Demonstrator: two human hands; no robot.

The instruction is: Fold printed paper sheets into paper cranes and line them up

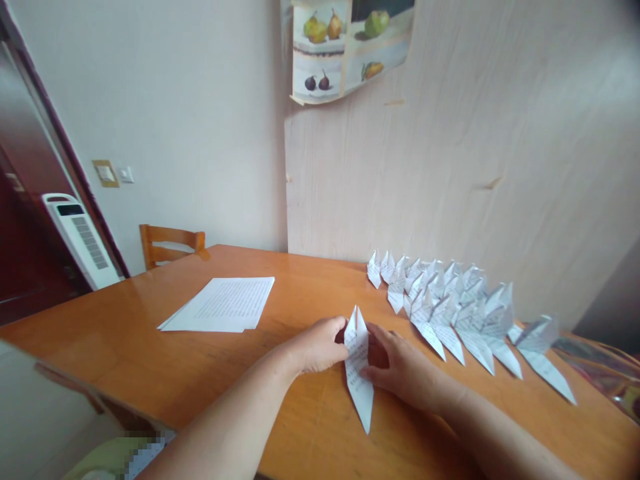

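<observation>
A long folded paper piece [359,373] with printed text lies near the middle of the wooden table [300,413], its split tip pointing away from me and its single point toward me. My left hand [323,345] grips its left edge near the upper part, fingers partly behind the paper. On the other side, my right hand [400,367] pinches the right edge between thumb and fingers. Several folded paper figures [447,307] stand in rows at the right.
A stack of printed sheets [225,305] lies on the table's left part. Behind it is a wooden chair [173,243]. The wall bears a fruit poster [350,50]. Something in shiny plastic [607,377] sits at the right edge.
</observation>
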